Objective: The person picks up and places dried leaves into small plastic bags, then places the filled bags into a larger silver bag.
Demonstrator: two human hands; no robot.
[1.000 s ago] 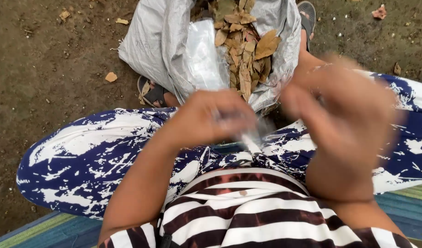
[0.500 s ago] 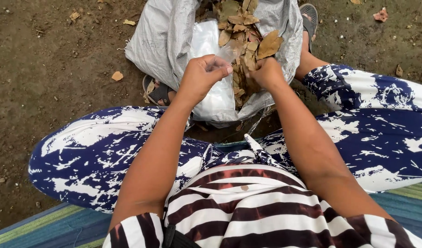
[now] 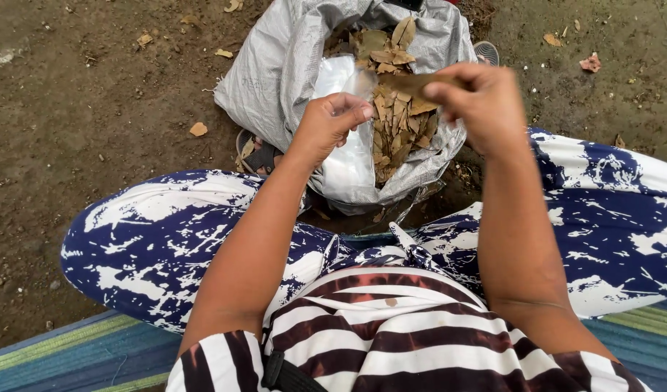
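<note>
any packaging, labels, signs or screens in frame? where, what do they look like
Woven plastic sack: top centre on the dirt, grey, open-mouthed, crumpled, holding dry brown leaves.
Clear plastic bag: inside the sack's mouth, translucent whitish, pinched by the left hand.
Labels, signs, screens: none that I can make out.

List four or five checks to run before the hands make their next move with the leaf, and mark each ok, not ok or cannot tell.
1. Right hand grips the leaf: ok, pinched between fingers and thumb above the sack.
2. Left hand is closed on something: cannot tell, fingers are curled but what they hold is hidden.
3. Sack mouth is open: ok, the grey rim is folded back.
4. Dry leaves are within reach: ok, a pile lies just under both hands.
5. Clear liner is out of the way: cannot tell, it lies beside the pile under the left hand.
</note>
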